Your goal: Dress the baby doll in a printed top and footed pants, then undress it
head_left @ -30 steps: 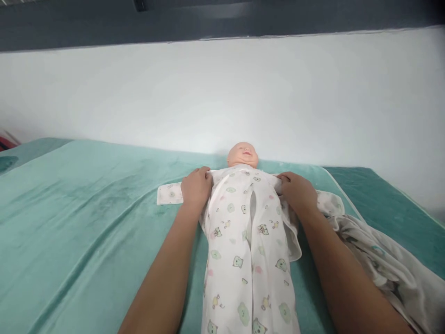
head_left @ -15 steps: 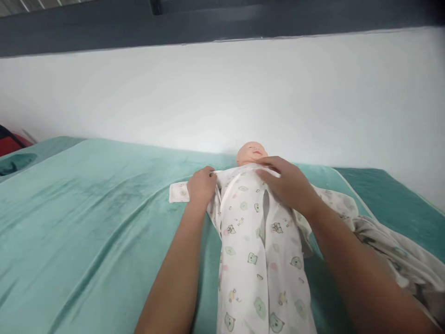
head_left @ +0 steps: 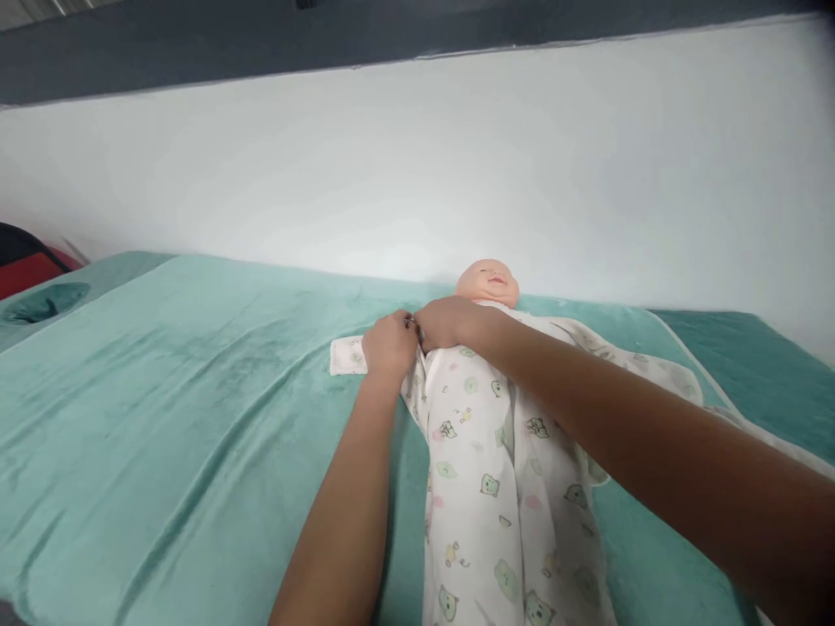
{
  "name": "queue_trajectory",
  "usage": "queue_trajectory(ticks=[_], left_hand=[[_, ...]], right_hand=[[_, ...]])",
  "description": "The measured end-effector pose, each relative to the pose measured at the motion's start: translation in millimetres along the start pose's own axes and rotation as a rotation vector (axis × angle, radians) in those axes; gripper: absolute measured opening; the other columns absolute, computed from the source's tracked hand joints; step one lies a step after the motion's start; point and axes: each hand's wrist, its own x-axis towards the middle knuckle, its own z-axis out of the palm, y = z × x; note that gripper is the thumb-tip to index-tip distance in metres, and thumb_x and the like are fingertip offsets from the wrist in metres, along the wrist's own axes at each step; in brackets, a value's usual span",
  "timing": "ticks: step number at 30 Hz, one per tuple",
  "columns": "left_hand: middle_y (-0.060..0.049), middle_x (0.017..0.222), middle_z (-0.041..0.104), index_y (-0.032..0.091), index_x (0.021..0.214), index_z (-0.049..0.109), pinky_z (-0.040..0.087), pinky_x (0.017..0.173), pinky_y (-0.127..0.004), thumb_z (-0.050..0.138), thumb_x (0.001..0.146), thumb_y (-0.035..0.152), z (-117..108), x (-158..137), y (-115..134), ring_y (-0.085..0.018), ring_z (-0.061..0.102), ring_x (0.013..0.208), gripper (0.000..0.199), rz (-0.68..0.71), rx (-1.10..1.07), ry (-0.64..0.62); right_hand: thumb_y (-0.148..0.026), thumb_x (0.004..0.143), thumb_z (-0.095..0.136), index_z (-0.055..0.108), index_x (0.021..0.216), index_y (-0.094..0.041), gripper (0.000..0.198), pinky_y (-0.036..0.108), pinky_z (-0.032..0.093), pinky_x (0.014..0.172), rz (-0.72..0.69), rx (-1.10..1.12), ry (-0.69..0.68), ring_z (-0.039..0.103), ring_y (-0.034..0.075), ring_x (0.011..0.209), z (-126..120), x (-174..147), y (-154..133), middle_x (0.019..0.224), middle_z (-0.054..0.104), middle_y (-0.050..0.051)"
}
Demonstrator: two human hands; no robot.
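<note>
A baby doll [head_left: 489,283] lies on its back, its head toward the wall. White baby pajamas [head_left: 473,469] printed with green animal faces cover its body. At the sleeve on the left, my left hand [head_left: 392,343] is closed on the fabric near the shoulder, the cuff poking out beyond it. My right hand [head_left: 447,322] reaches across the doll's chest and meets the left one at that shoulder, its fingers closed on the same sleeve. Both sets of fingertips are partly hidden. The other sleeve [head_left: 652,369] stretches out to the right.
A green plush sheet [head_left: 215,409] with a few creases spreads under the doll. Behind it rises a white wall [head_left: 391,174] with a dark band on top. More pale cloth [head_left: 783,435] lies at right, partly behind my forearm. A red and black object [head_left: 26,265] sits far left.
My right hand has moved left from the doll's chest to the sleeve beside my left hand. My left hand keeps its hold there. The view has shifted slightly.
</note>
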Motion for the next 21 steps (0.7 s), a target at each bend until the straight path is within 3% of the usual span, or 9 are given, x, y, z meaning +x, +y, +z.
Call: queue_trajectory(ticks=[9,15,20,21], left_hand=[[-0.006,0.107,0.074,0.030,0.111,0.070,0.047,0.076,-0.035,0.039,0.091,0.027,-2.6,-5.2,-0.2,-0.027,0.066,0.101,0.037,0.029,-0.081,0.079],[-0.007,0.111,0.074,0.032,0.117,0.068,0.047,0.079,-0.036,0.038,0.092,0.027,-4.1,-8.4,-5.5,-0.027,0.066,0.102,0.039,-0.036,-0.103,0.062],[-0.007,0.108,0.074,0.034,0.115,0.068,0.047,0.076,-0.037,0.040,0.090,0.024,-3.7,-11.7,-12.9,-0.028,0.067,0.100,0.039,-0.079,-0.098,-0.011],[-0.007,0.108,0.074,0.034,0.114,0.068,0.047,0.076,-0.037,0.041,0.089,0.022,-4.0,-12.9,-13.9,-0.028,0.067,0.099,0.039,-0.080,-0.091,-0.023]], right_hand=[[-0.044,0.080,0.063,0.069,0.108,-0.032,0.031,0.033,0.042,0.065,-0.035,0.137,0.175,0.066,0.024,0.075,4.0,-17.7,31.0,0.092,0.072,0.003],[-0.042,0.080,0.062,0.072,0.098,-0.032,0.022,0.035,0.040,0.068,0.034,0.157,0.237,0.064,0.025,0.081,0.5,-36.0,50.9,0.095,0.072,0.003],[-0.039,0.076,0.067,0.074,0.088,-0.030,0.016,0.038,0.039,0.070,0.113,0.200,0.301,0.062,0.025,0.075,-3.5,-54.4,61.9,0.082,0.071,0.004],[-0.038,0.072,0.071,0.074,0.083,-0.029,0.015,0.038,0.038,0.069,0.140,0.229,0.384,0.061,0.024,0.072,-3.3,-57.4,63.4,0.077,0.070,0.004]])
